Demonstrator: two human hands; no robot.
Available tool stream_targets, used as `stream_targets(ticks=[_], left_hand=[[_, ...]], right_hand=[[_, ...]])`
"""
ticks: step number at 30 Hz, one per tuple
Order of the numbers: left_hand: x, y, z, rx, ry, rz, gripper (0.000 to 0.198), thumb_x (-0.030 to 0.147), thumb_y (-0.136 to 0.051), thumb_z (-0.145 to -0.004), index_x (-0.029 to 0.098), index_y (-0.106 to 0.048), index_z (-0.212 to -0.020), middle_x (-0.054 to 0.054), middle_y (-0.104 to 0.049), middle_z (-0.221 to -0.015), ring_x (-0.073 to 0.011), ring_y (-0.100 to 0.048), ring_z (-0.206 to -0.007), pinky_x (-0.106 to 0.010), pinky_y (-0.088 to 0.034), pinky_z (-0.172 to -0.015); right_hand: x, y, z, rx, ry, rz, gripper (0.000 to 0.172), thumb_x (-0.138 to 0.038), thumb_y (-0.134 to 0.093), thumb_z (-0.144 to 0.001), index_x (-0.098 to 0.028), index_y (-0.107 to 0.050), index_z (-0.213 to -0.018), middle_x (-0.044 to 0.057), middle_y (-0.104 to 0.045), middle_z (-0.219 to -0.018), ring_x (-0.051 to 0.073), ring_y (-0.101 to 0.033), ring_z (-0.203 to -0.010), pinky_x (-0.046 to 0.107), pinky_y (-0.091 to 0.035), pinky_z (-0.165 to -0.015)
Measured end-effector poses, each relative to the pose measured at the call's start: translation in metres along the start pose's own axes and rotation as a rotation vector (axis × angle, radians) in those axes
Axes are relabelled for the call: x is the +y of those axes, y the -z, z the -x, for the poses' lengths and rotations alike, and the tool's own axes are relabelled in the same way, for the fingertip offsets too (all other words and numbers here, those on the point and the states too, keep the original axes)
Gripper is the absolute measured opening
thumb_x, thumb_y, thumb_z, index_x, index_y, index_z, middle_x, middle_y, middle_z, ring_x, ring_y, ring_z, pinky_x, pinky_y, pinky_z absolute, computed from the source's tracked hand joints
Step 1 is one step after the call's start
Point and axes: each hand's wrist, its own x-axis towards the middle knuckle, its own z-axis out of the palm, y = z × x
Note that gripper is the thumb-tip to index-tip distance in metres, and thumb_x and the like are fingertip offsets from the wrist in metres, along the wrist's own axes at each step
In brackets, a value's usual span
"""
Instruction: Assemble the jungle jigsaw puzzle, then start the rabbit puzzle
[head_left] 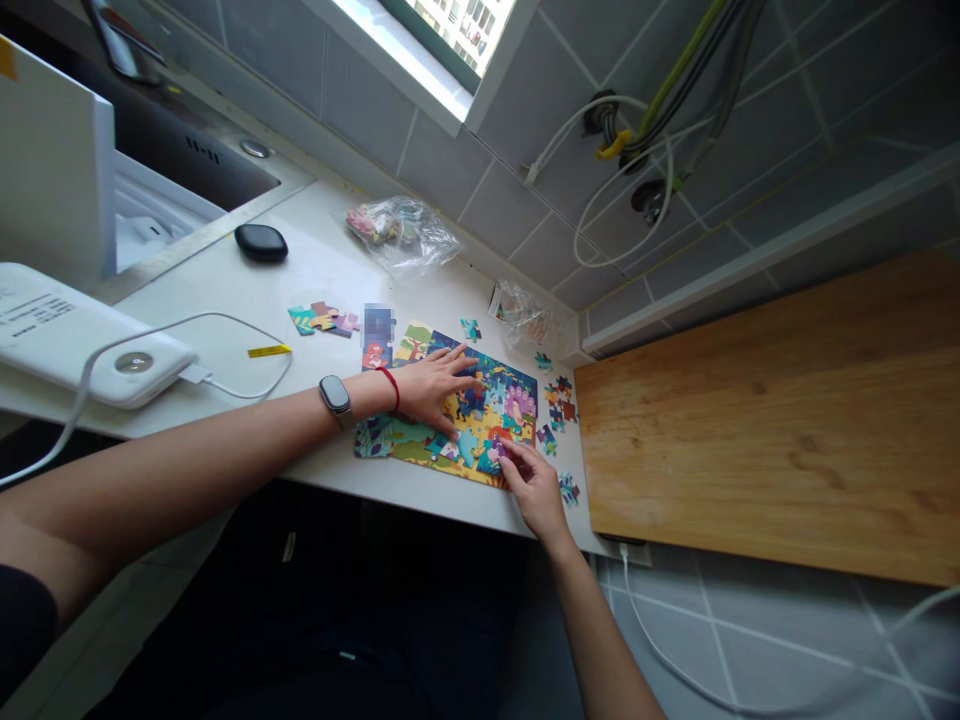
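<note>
A colourful jigsaw puzzle [491,385] lies partly assembled on the white counter [330,270]. My left hand [435,385] rests flat on it with fingers spread, a watch and a red cord on the wrist. My right hand [534,482] is at the puzzle's near right corner, its fingertips pinched on a puzzle piece [501,447] there. Loose pieces [559,400] lie just right of the puzzle, and a few joined pieces [324,319] lie to its left.
A wooden board [772,400] adjoins the counter on the right. Two plastic bags [401,230] [525,315] sit by the tiled wall. A black case [260,242], a white device with cable [82,335] and a sink [187,150] are at left.
</note>
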Motion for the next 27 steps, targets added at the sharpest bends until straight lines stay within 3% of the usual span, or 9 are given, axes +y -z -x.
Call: stream_targets(ticks=[9, 11, 13, 16, 20, 23, 27], left_hand=[[0.001, -0.005, 0.000, -0.007, -0.006, -0.019, 0.102, 0.068, -0.086, -0.070, 0.026, -0.050, -0.156, -0.018, -0.029, -0.173, -0.0497, -0.017, -0.161, -0.065, -0.017, -0.129], [0.000, -0.003, -0.001, 0.008, -0.013, -0.016, 0.099, 0.070, -0.083, -0.075, 0.025, -0.049, -0.156, -0.017, -0.032, -0.172, -0.0477, -0.016, -0.161, -0.063, -0.017, -0.130], [-0.002, 0.004, -0.003, 0.050, -0.003, 0.012, 0.081, 0.068, -0.071, -0.088, 0.024, -0.052, -0.153, -0.016, -0.038, -0.169, -0.0433, -0.019, -0.162, -0.060, -0.020, -0.130], [-0.011, 0.020, -0.006, 0.181, 0.070, 0.107, 0.053, 0.058, -0.047, -0.107, 0.022, -0.060, -0.143, -0.013, -0.056, -0.156, -0.0347, -0.038, -0.156, -0.053, -0.033, -0.126], [-0.031, 0.043, -0.007, 0.490, 0.280, 0.259, 0.057, 0.056, -0.033, -0.110, 0.019, -0.075, -0.116, -0.010, -0.077, -0.121, -0.0265, -0.070, -0.117, -0.042, -0.053, -0.107], [-0.043, 0.051, -0.006, 0.722, 0.416, 0.395, 0.068, 0.065, -0.031, -0.107, 0.016, -0.077, -0.099, -0.012, -0.081, -0.104, -0.0243, -0.076, -0.100, -0.037, -0.059, -0.094], [-0.043, 0.054, -0.009, 0.808, 0.414, 0.547, 0.066, 0.068, -0.038, -0.103, 0.014, -0.074, -0.091, -0.015, -0.080, -0.095, -0.0217, -0.077, -0.084, -0.034, -0.062, -0.078]], right_hand=[[0.006, -0.003, 0.007, 0.045, 0.034, -0.045, 0.031, -0.041, -0.070, -0.094, -0.024, -0.081, -0.117, 0.009, -0.076, -0.108, 0.023, -0.072, -0.095, 0.035, -0.062, -0.086], [0.007, -0.004, 0.009, 0.053, 0.037, -0.070, 0.030, -0.041, -0.070, -0.094, -0.024, -0.081, -0.116, 0.009, -0.076, -0.109, 0.023, -0.072, -0.096, 0.036, -0.062, -0.086], [0.008, -0.004, 0.012, 0.060, 0.047, -0.096, 0.028, -0.039, -0.071, -0.094, -0.025, -0.082, -0.116, 0.009, -0.077, -0.110, 0.023, -0.073, -0.098, 0.037, -0.061, -0.089], [0.009, -0.003, 0.018, 0.104, 0.074, -0.139, 0.026, -0.038, -0.071, -0.095, -0.025, -0.082, -0.114, 0.009, -0.077, -0.110, 0.024, -0.073, -0.103, 0.039, -0.060, -0.094], [0.019, 0.009, 0.023, 0.279, 0.069, -0.193, 0.026, -0.040, -0.072, -0.093, -0.023, -0.082, -0.110, 0.010, -0.077, -0.107, 0.024, -0.073, -0.100, 0.038, -0.062, -0.091], [0.036, 0.023, 0.026, 0.437, 0.011, -0.221, 0.032, -0.046, -0.075, -0.090, -0.020, -0.081, -0.108, 0.011, -0.078, -0.107, 0.025, -0.075, -0.097, 0.040, -0.062, -0.091], [0.067, 0.044, 0.033, 0.583, -0.101, -0.254, 0.047, -0.055, -0.078, -0.084, -0.016, -0.078, -0.111, 0.013, -0.080, -0.100, 0.021, -0.073, -0.075, 0.034, -0.063, -0.072]])
